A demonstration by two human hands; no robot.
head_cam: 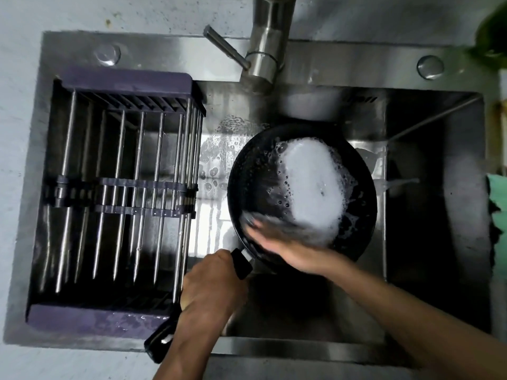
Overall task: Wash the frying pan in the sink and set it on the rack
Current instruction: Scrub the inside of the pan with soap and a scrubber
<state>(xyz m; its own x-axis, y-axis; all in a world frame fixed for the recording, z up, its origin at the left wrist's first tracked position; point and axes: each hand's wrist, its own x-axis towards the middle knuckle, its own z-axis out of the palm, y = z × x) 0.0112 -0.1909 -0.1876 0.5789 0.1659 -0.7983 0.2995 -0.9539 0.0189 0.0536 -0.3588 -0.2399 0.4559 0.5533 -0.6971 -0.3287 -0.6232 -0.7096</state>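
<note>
Left hand (pixel 212 283) grips the frying pan (pixel 252 171) by its handle; right hand (pixel 277 239), blurred, fingers spread, rubs the foam (pixel 312 182) inside. Rinsing and the rack (pixel 123 187) on the left remain.

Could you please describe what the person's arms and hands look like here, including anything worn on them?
Both forearms are bare to the frame edge: no sleeves, gloves, watch or rings show. The left hand is sharp; the right hand is motion-blurred at the fingers, so small details there cannot be told.
</note>
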